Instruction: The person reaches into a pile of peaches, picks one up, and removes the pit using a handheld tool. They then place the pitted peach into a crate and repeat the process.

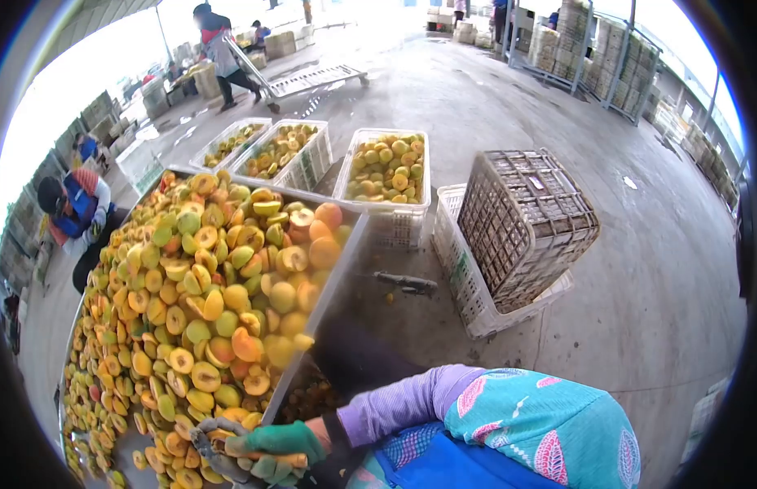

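Observation:
My left hand (218, 448), in a dirty grey glove, is at the bottom beside the fruit pile, its fingers curled round a piece of fruit. Against it is my right hand (282, 442), in a green glove below a purple sleeve, closed on a narrow tan thing that I cannot make out. Halved and whole yellow-orange fruit (205, 376) fill a large metal-edged table (333, 281). Many halves show a brown hollow or pit.
Beyond the table stand crates of fruit: one left (231, 145), one middle (301, 174), one right (386, 200). A dirty crate (525, 220) sits tilted in a white crate (468, 281). A co-worker (77, 204) bends at the left; another person (223, 57) pulls a cart (317, 79).

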Tool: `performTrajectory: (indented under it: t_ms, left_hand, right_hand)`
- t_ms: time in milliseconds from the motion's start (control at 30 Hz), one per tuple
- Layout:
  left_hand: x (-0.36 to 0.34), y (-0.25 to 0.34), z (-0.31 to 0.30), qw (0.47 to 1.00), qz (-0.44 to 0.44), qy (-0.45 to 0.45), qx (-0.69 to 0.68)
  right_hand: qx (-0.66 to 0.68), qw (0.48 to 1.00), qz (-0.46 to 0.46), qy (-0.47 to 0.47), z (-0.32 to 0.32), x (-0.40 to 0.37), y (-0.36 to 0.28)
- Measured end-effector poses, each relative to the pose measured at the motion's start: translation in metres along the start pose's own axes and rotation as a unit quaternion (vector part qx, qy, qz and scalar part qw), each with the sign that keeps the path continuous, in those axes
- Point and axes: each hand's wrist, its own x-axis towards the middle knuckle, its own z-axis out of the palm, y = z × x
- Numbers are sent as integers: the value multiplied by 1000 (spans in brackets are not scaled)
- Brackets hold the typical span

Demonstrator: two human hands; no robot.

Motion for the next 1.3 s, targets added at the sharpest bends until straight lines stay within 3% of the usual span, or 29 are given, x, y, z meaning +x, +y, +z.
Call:
performTrajectory:
  t_ms: [100, 167, 200, 233, 267, 300, 333, 367, 400, 467, 533, 567, 633, 667, 733, 767, 833, 867, 1000, 1133, 1200, 1300]
  left_hand:
    - [-20, -3, -59, 995, -29, 71, -62]
    - [-57, 11, -129, 982, -122, 144, 4]
    - [-78, 20, -161, 963, -173, 165, 126]
    - [-98, 32, -189, 869, -240, 121, 415]
    - [-105, 40, -201, 671, -252, 30, 696]
    - [-106, 36, -218, 604, -74, -5, 793]
    - [-84, 52, -193, 671, 25, 71, 737]
    - [-66, 73, -157, 762, -41, 141, 631]
    - [-38, 64, -173, 754, -10, 138, 642]
    - [25, 52, -188, 711, -70, 139, 686]
    - [77, 31, -206, 643, -40, 177, 745]
    - [91, 22, -213, 638, -25, 153, 755]
    - [106, 9, -218, 627, 2, 103, 772]
    - [104, 13, -212, 665, -12, 101, 740]
    - [88, 31, -197, 731, -50, 101, 673]
    - [74, 31, -202, 808, -20, 129, 575]
    - [46, 35, -188, 898, 22, 128, 420]
    - [31, 38, -174, 933, 44, 130, 333]
    - [-4, 34, -108, 936, 143, 99, 306]
    - [-6, 13, -87, 955, 126, 129, 237]
    - [-7, 14, -73, 983, 61, 164, 60]
    - [-7, 1, -67, 973, 148, 154, 86]
  right_hand:
    - [55, 988, 116, -89, -6, -30, -5]
    - [-25, 990, 109, 86, -5, -51, -21]
    - [64, 977, 128, 161, -1, -56, -28]
    - [106, 982, 103, 115, -55, -55, -17]
    - [-32, 959, 98, 263, -40, -50, -17]
    - [-78, 947, 137, 279, -23, -41, -19]
    - [-109, 939, 160, 283, -18, -33, -19]
    - [-121, 919, 123, 354, -22, -25, -15]
    - [-135, 890, 79, 428, -30, -17, -14]
    - [-170, 890, 105, 411, -34, -15, -15]
    - [-165, 894, 124, 398, -22, -16, -14]
    - [-125, 906, 125, 384, -28, -17, -11]
    - [-264, 885, 54, 379, -26, -6, -2]
    - [-330, 867, 22, 373, -24, 2, 6]
    - [-598, 720, -113, 333, -34, 26, 19]
    - [-721, 613, -173, 272, -31, 38, 18]
    - [-819, 494, -209, 203, -26, 66, 23]
    - [-821, 499, -192, 202, -23, 83, 27]
    - [-824, 496, -140, 237, -23, 96, 42]
    - [-775, 560, -99, 275, -20, 80, 36]
    - [-766, 568, -101, 282, -21, 74, 37]
    - [-736, 612, -49, 286, -14, 70, 34]
